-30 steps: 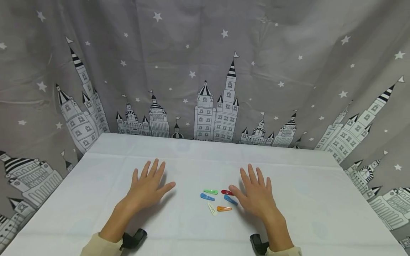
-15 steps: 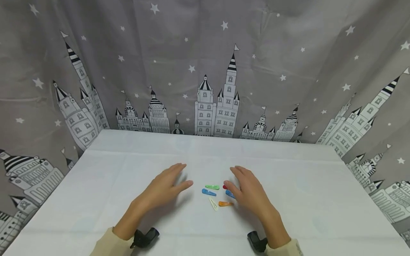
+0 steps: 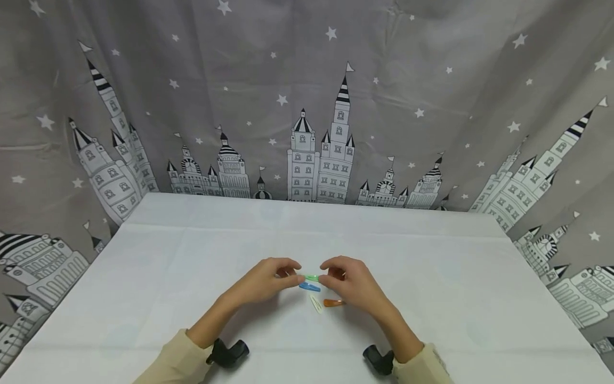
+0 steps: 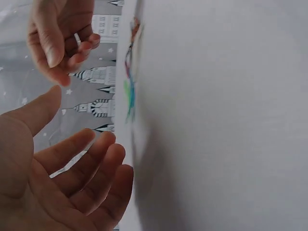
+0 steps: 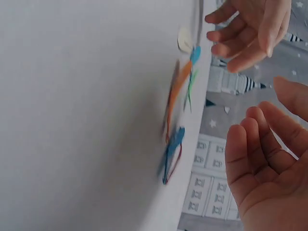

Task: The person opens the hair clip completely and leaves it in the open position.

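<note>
Both my hands hover over a group of snap hair clips on the white tabletop, holding nothing. My left hand (image 3: 264,280) is just left of the green hair clip (image 3: 312,278), its fingers loosely bent and thumb apart. Opposite it, my right hand (image 3: 354,280) has relaxed, bent fingers and hides part of the group. A blue hair clip (image 3: 309,287) lies in front of the green one, with a cream hair clip (image 3: 315,303) and an orange hair clip (image 3: 333,303) nearer me. In the right wrist view, a second blue hair clip (image 5: 173,144) lies beside a red hair clip (image 5: 177,161).
White cloth covers the table (image 3: 460,298). Behind it hangs a grey curtain (image 3: 393,96) printed with castles and stars. Black camera mounts sit on the left wrist (image 3: 229,354) and right wrist (image 3: 379,360).
Both hands have moved inward from either side toward the green hair clip, and their spread fingers have bent. The right hand now covers the red and second blue hair clips in the head view.
</note>
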